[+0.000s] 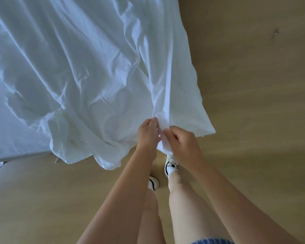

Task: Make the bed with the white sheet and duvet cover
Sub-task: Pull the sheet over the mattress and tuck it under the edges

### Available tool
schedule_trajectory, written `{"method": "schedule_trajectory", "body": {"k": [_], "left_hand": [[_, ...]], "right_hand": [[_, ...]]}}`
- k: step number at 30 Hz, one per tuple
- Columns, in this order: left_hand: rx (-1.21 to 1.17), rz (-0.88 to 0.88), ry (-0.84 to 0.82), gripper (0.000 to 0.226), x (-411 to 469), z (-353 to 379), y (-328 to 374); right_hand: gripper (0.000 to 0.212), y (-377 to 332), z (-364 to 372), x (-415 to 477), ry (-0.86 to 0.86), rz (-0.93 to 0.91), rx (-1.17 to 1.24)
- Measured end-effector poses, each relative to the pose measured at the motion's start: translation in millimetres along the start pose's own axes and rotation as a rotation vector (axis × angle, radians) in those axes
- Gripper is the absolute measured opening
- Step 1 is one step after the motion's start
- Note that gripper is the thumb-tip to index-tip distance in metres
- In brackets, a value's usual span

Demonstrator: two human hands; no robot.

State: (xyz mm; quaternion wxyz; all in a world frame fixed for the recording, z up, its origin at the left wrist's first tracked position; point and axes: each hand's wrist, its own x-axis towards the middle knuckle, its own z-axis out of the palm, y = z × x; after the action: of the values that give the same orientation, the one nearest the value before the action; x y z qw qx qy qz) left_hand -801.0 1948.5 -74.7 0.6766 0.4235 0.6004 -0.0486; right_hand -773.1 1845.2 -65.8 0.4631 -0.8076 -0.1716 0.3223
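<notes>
1. Pinching the hem of the wrinkled white cloth (pixel 77 67), the left hand (pixel 147 133) and right hand (pixel 182 144) sit close together, fingers curled on one bunched fold.
2. Step is likely finding the corner: slide the hands apart along the hem, hold tension, lift it clear of the light wooden floor (pixel 253 85).
3. Cloth is thin and heavily creased, draped over the bed corner with its edge hanging low. Sheet or duvet cover, cannot tell.

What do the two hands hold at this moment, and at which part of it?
Both the left hand and the right hand pinch the white fabric, at a bunched bit of its edge hanging off the bed's corner.
</notes>
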Motion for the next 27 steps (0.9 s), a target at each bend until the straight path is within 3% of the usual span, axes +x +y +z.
{"method": "schedule_trajectory", "body": {"k": [3, 5, 7, 9, 11, 14, 16, 18, 19, 22, 24, 27], "left_hand": [[0.078, -0.031, -0.136, 0.03, 0.9, -16.2, 8.4], [0.155, 0.089, -0.034, 0.008, 1.4, -30.7, 11.6], [0.077, 0.116, 0.16, 0.018, 1.8, -47.3, 17.9], [-0.087, 0.068, 0.263, 0.022, 2.2, -65.5, 25.5], [-0.139, 0.007, 0.194, 0.018, -5.2, -80.5, 33.1], [0.005, -0.033, -0.017, 0.032, -22.7, -103.3, 45.5], [-0.005, 0.041, -0.064, 0.028, -32.3, -128.0, 60.9], [-0.09, 0.102, -0.085, 0.032, -37.1, -159.0, 77.1], [-0.121, 0.127, -0.097, 0.03, -39.7, -174.1, 84.6], [-0.125, 0.182, -0.082, 0.012, -43.5, -208.4, 101.6], [-0.039, 0.232, -0.046, 0.021, -43.8, -237.2, 109.5], [0.236, 0.26, -0.147, 0.034, -37.1, -295.7, 124.1]], "right_hand": [[0.035, -10.4, 18.4, -11.0, -0.126, -0.111, -0.146], [0.018, -16.5, 30.2, -12.5, -0.198, -0.197, -0.188], [0.018, -18.9, 36.6, -10.5, -0.246, -0.235, -0.196], [0.035, -19.3, 38.7, -4.1, -0.161, -0.171, -0.116], [0.057, -24.1, 41.1, 4.8, -0.125, -0.03, -0.007], [0.098, -33.6, 59.7, 13.8, -0.388, 0.176, 0.119], [0.118, -48.2, 84.9, 14.2, -0.547, 0.17, 0.13], [0.122, -63.6, 114.5, 12.8, -0.629, 0.088, 0.036], [0.11, -71.0, 130.0, 12.9, -0.61, 0.058, -0.017], [0.018, -102.2, 170.3, 14.2, -0.266, 0.027, -0.049], [0.011, -134.2, 203.6, 9.8, -0.177, -0.021, 0.026], [0.018, -185.6, 258.6, 4.5, -0.223, -0.134, 0.043]]}}
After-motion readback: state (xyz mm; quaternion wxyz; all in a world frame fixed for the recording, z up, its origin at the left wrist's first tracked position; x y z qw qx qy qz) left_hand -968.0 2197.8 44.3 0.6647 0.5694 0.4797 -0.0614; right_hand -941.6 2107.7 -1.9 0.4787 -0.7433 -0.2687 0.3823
